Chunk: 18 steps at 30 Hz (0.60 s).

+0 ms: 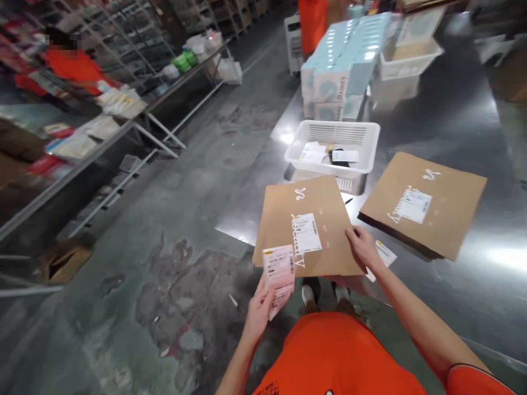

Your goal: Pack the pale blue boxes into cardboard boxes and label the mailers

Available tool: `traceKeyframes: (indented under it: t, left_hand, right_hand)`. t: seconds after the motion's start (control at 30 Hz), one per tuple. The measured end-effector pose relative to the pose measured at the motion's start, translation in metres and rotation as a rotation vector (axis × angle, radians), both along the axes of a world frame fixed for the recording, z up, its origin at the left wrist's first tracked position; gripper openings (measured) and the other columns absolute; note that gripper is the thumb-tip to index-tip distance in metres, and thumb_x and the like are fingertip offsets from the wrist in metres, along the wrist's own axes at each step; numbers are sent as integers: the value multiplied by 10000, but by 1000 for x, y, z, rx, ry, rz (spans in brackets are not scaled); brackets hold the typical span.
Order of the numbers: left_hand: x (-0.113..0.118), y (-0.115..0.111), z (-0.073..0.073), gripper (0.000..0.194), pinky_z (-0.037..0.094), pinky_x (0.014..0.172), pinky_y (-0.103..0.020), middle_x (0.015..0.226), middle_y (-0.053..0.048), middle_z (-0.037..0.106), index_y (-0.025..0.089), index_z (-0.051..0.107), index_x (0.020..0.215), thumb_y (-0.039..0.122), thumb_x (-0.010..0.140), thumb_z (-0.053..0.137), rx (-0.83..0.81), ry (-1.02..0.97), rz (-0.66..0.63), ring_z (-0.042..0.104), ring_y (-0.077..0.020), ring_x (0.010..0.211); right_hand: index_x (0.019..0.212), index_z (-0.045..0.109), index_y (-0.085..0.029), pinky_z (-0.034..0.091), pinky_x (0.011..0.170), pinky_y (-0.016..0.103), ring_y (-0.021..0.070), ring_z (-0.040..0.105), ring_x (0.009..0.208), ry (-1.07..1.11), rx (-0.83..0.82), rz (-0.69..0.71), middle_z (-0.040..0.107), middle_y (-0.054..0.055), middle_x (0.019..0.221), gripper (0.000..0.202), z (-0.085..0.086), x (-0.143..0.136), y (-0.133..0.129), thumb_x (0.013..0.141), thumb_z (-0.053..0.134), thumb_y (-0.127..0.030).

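My left hand (260,307) is closed on a bundle of printed labels (280,269), held up over the near left corner of a brown cardboard mailer (329,241). That mailer has white lettering and a white shipping label (308,233) on its face. My right hand (363,246) grips the mailer's right edge, thumb on top; the fingers beneath are partly hidden. Just right of my right wrist, a loose label (386,253) lies on the metal table. Farther right rests a stack of similar brown mailers (444,203), the top one also labelled.
Beyond the mailer stands a white plastic basket (373,134) with papers and small items. Behind it are stacked light-blue boxes (329,88) and another white basket (411,66) on the metal table (428,115). A person in orange (76,66) is at a long bench on the left.
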<state>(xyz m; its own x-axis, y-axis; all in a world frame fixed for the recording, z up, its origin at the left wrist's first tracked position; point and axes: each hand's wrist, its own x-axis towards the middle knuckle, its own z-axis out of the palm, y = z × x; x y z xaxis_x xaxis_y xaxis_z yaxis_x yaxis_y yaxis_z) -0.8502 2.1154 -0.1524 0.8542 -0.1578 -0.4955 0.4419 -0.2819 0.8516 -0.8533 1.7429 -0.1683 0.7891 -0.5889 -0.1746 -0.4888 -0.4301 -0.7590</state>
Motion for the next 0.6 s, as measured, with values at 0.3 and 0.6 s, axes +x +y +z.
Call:
traceKeyframes:
  t: [0.3,0.6]
  left_hand:
    - [-5,-94,19,701,515,657,-297,799,-55,742,138,770,891,741,544,856,-223,225,-48,636,-187,701]
    - [-17,-120,19,618,436,650,-272,674,-26,657,119,734,750,724,640,798,-45,84,-133,558,-151,658]
  right_hand:
    - [1010,664,-107,422,789,371,237,575,896,86,-149,-688,673,199,1020,302,39,-117,-221,927,449,-302]
    - [1508,434,-177,472,1037,463,336,508,1330,-242,77,306,447,200,1547,827,55,-12,-102,805,703,-521]
